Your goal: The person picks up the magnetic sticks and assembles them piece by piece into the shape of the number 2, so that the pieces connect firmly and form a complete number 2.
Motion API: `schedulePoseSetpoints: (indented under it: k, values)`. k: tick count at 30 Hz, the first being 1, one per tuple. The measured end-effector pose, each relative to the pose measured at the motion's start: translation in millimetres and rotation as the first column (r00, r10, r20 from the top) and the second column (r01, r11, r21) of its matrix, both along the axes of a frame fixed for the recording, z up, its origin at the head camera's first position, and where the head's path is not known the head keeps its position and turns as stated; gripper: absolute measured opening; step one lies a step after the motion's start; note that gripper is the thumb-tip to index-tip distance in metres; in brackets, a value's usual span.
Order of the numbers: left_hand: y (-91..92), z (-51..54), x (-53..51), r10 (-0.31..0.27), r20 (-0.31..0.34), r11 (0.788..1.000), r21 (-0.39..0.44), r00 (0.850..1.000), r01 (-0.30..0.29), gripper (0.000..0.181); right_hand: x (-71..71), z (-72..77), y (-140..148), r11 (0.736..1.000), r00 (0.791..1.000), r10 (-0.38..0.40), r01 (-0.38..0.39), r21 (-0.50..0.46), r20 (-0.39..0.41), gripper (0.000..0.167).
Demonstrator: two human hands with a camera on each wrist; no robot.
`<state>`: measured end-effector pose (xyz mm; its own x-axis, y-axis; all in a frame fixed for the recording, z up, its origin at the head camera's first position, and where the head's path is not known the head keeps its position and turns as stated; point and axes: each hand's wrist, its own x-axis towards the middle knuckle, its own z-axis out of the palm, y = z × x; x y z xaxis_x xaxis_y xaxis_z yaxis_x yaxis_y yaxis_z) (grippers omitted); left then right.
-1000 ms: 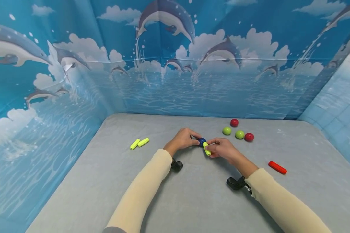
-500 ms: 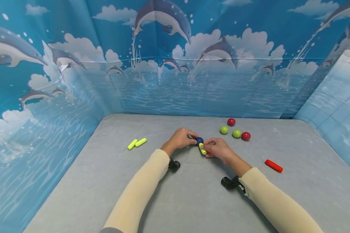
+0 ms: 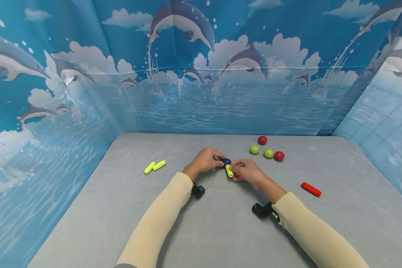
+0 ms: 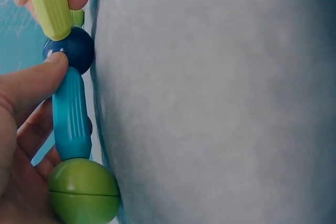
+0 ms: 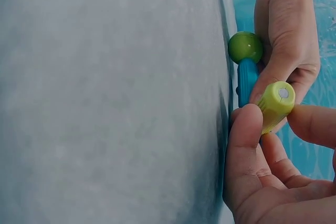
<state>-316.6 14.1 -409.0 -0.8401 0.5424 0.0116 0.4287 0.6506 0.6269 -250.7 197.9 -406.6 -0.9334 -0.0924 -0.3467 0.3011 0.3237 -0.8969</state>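
My left hand (image 3: 204, 161) holds a joined piece: in the left wrist view a dark blue ball (image 4: 79, 51) under the thumb, a light blue rod (image 4: 71, 116), and a green ball (image 4: 84, 191) at its far end. A yellow rod (image 3: 229, 171) is pinched by the fingers of my right hand (image 3: 251, 173). One end of this rod touches the blue ball, while its other end (image 5: 282, 94) faces the right wrist camera.
Two yellow rods (image 3: 159, 165) lie at the left of the grey table (image 3: 207, 230). Two green balls (image 3: 268, 153) and two red balls (image 3: 279, 156) sit at the back right. A red rod (image 3: 311, 189) lies farther right. A dolphin-print curtain (image 3: 194, 108) stands behind.
The whole head view has shifted, with the table things slightly farther left in it. Both hands keep their holds on the blue ball piece and the yellow rod.
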Motion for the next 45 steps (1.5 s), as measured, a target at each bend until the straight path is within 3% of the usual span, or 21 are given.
schedulePoseSetpoints:
  k: [9, 21, 31, 36, 42, 45]
  values:
    - [0.9, -1.0, -4.6, -0.051, 0.016, 0.998, -0.035, 0.999, 0.052, 0.035, 0.7, -0.9, 3, 0.999, 1.0, 0.018, -0.019, -0.044, -0.015, 0.034]
    - [0.9, -5.7, -6.9, -0.043, 0.014, 0.999, -0.025, 0.999, 0.043, 0.031, 1.1, -3.5, 3, 0.998, 1.0, 0.027, -0.027, -0.048, -0.003, 0.036]
    - [3.1, 0.1, -7.1, -0.082, 0.056, 0.996, -0.025, 0.995, 0.084, 0.035, -1.1, -5.8, 5, 0.999, 1.0, 0.025, -0.024, -0.045, 0.004, 0.037]
    - [5.8, 1.0, -8.2, -0.089, 0.046, 0.995, -0.038, 0.995, 0.09, 0.034, 0.6, -2.2, 10, 0.999, 1.0, 0.026, -0.026, -0.035, 0.009, 0.038]
    - [6.4, -1.9, -9.8, -0.091, 0.034, 0.994, -0.063, 0.995, 0.093, 0.034, 4.1, 9.8, 39, 0.991, 0.99, 0.116, -0.11, 0.078, -0.077, 0.041]
    - [5.4, -2.5, -10.3, -0.088, 0.049, 0.994, -0.058, 0.995, 0.091, 0.034, 0.9, 20.0, 64, 0.952, 0.958, 0.207, -0.149, 0.269, -0.201, 0.037]
